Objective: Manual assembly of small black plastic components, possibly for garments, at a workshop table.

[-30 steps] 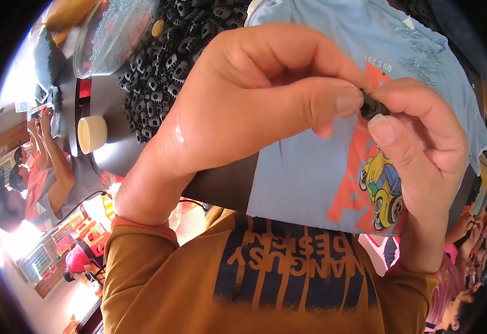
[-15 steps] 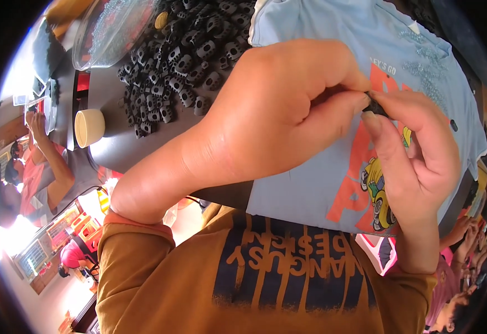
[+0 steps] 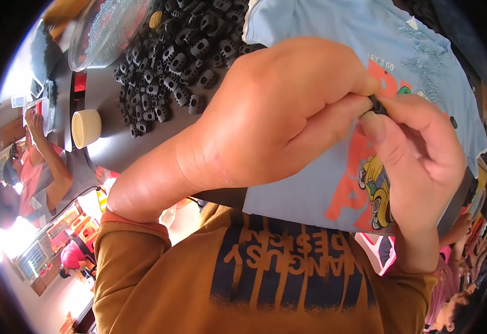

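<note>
A small black plastic part [image 3: 377, 106] is held between my two hands above a light blue printed shirt [image 3: 293, 195] spread on the table. My right hand [image 3: 421, 156] pinches it between thumb and forefinger, its other fingers curled in. From the left, my left hand [image 3: 288, 111] comes in closed, with its thumb and forefinger tips pressed at the part's near-left end. Whether those fingertips also hold something smaller is hidden. Tiny shiny pieces [image 3: 421, 64], perhaps springs, lie scattered on the shirt beyond my right hand, and one loose black piece [image 3: 453, 122] rests beside it.
A big heap of similar black plastic parts [image 3: 171, 72] covers the dark table left of the shirt. Beyond it stands a clear tub [image 3: 82, 55] of shiny small pieces. A cream cup [image 3: 86, 128] is near the left table edge. Other people sit at both sides.
My fingers have shifted slightly around the black part, which shows a bit more and has tilted. Both hands stay together over the shirt. The whole view has moved a little.
</note>
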{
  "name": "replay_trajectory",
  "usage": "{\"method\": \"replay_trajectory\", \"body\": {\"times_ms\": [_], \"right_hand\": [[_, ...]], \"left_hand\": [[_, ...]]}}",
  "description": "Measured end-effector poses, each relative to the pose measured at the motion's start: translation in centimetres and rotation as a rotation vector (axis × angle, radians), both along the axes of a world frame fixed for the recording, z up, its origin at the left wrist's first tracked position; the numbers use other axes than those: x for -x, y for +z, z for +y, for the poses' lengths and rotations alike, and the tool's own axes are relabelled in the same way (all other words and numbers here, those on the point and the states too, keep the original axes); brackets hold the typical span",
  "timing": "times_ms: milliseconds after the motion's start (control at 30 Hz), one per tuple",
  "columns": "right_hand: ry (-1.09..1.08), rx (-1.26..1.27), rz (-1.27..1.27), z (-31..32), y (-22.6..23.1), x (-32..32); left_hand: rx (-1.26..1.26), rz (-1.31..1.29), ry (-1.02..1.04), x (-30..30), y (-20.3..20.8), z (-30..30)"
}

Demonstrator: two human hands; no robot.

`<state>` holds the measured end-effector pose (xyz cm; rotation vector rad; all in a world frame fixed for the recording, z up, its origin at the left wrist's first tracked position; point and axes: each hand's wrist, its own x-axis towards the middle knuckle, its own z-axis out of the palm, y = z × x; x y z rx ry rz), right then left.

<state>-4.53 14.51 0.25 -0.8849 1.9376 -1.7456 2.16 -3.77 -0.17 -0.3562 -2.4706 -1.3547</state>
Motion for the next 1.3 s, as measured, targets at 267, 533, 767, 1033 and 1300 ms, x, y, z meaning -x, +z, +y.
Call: {"method": "replay_trajectory", "body": {"times_ms": [267, 533, 767, 1033, 1300], "right_hand": [[0.001, 0.127, -0.650, -0.2, 0.0, 0.5], [0.034, 0.142, -0.710, -0.5, -0.1, 0.0], [0.054, 0.120, -0.754, -1.2, -0.4, 0.6], [0.068, 0.245, -0.716, -1.8, -1.4, 0.7], [0.133, 0.506, -0.668, -1.5, -1.4, 1.3]], "left_hand": [[0.197, 0.206, 0.087, 0.0, -0.8, 1.1], [0.256, 0.259, 0.074, -0.6, -0.6, 1.3], [0.345, 0.280, 0.122, 0.1, 0.1, 0.9], [0.438, 0.161, 0.145, -0.2, 0.5, 1.0], [0.472, 0.148, 0.070, 3.2, 5.2, 0.5]]}}
